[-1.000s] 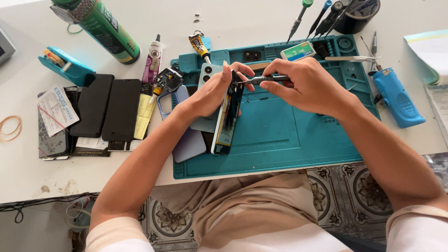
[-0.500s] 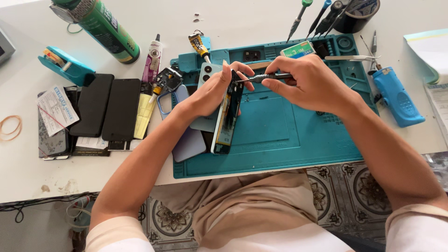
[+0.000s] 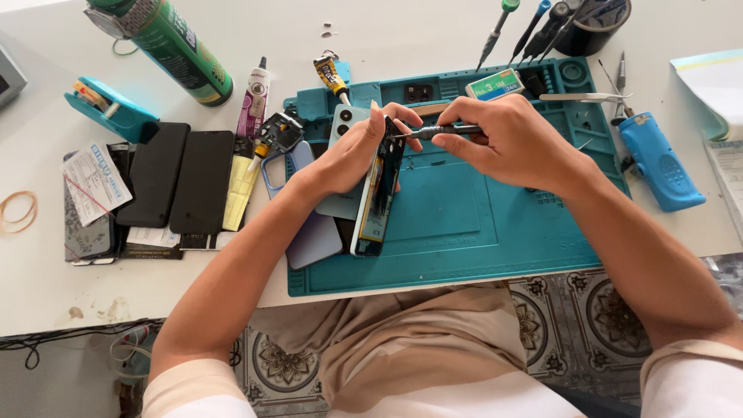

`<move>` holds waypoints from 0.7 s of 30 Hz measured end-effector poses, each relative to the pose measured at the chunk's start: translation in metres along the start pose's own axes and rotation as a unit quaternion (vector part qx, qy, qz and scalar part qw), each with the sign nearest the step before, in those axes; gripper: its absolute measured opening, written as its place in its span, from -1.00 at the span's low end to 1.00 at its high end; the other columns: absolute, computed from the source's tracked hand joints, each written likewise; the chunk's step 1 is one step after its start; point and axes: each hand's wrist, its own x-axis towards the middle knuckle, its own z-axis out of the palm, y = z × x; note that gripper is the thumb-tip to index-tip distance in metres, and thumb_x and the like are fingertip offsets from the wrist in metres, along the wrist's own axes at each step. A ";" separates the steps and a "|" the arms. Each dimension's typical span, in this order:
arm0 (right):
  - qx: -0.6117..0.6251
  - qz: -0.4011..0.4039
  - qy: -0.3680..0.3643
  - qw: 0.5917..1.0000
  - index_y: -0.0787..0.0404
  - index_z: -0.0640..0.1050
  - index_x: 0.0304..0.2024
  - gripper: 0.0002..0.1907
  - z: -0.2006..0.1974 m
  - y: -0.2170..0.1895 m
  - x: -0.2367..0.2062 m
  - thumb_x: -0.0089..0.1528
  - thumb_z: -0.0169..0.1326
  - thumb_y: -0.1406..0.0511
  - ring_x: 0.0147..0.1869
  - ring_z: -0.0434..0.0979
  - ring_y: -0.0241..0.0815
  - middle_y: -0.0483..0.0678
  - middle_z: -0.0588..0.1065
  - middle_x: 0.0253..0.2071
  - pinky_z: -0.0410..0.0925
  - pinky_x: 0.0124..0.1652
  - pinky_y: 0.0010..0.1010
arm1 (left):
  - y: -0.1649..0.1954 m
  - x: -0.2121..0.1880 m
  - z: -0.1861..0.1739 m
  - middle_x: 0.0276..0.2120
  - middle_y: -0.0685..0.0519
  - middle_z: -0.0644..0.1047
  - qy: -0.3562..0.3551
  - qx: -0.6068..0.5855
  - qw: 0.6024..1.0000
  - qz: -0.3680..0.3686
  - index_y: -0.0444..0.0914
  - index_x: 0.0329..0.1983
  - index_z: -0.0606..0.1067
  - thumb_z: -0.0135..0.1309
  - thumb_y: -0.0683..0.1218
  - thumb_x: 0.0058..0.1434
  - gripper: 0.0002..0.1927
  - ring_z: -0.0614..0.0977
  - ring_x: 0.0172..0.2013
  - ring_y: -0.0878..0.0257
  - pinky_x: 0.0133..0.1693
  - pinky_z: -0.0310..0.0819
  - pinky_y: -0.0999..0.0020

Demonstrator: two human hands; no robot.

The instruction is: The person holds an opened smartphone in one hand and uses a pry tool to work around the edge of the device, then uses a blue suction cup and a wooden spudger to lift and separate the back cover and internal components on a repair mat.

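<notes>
Over the teal silicone repair mat (image 3: 495, 232) at frame centre, the left hand (image 3: 352, 155) grips a pale-blue smartphone (image 3: 375, 193) stood on edge. The right hand (image 3: 511, 139) pinches a slim dark metal screwdriver (image 3: 426, 132), tip at the phone's upper edge, barely shifted from a second ago: steady, careful work.

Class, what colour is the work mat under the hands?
Teal work mat, seen best in the head view.
</notes>
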 end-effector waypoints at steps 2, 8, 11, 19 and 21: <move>0.000 0.004 -0.001 1.000 0.31 0.58 -0.10 -0.68 0.000 0.000 0.000 0.34 0.18 0.15 -0.66 0.28 -0.26 -0.06 0.36 -0.69 0.15 -0.58 -0.38 | -0.001 0.001 0.000 -0.07 -0.01 0.53 0.000 0.000 1.000 0.001 -0.21 0.25 0.32 -0.62 0.63 0.21 0.02 0.69 -0.35 0.22 -0.30 0.66 0.38; 0.003 0.008 0.000 1.000 0.32 0.58 -0.10 -0.67 0.000 0.000 -0.002 0.34 0.19 0.15 -0.66 0.28 -0.25 -0.07 0.35 -0.70 0.16 -0.58 -0.37 | -0.002 0.001 0.000 -0.07 -0.01 0.53 -0.003 -0.002 1.000 -0.002 -0.21 0.25 0.31 -0.61 0.63 0.19 0.01 0.69 -0.35 0.22 -0.31 0.67 0.37; -0.003 0.003 0.004 1.000 0.32 0.58 -0.11 -0.68 0.000 0.000 -0.001 0.34 0.19 0.16 -0.65 0.29 -0.25 -0.06 0.35 -0.69 0.16 -0.57 -0.37 | -0.001 0.001 0.000 -0.07 -0.01 0.54 -0.003 -0.008 1.000 -0.005 -0.21 0.25 0.31 -0.60 0.63 0.19 0.01 0.69 -0.35 0.22 -0.31 0.67 0.37; -0.004 -0.007 0.010 1.000 0.32 0.58 -0.11 -0.68 -0.001 -0.001 -0.001 0.34 0.19 0.16 -0.64 0.32 -0.27 -0.07 0.36 -0.68 0.18 -0.56 -0.38 | -0.001 0.001 0.000 -0.08 0.00 0.54 -0.002 -0.003 1.000 -0.002 -0.22 0.24 0.32 -0.61 0.64 0.20 0.02 0.69 -0.34 0.23 -0.32 0.67 0.37; -0.004 -0.001 0.005 1.000 0.32 0.59 -0.11 -0.68 0.000 -0.001 -0.001 0.34 0.19 0.16 -0.65 0.30 -0.26 -0.06 0.35 -0.69 0.18 -0.57 -0.37 | -0.001 0.000 0.000 -0.08 0.00 0.53 -0.002 -0.008 1.000 -0.006 -0.22 0.24 0.32 -0.60 0.64 0.19 0.02 0.69 -0.35 0.22 -0.32 0.67 0.36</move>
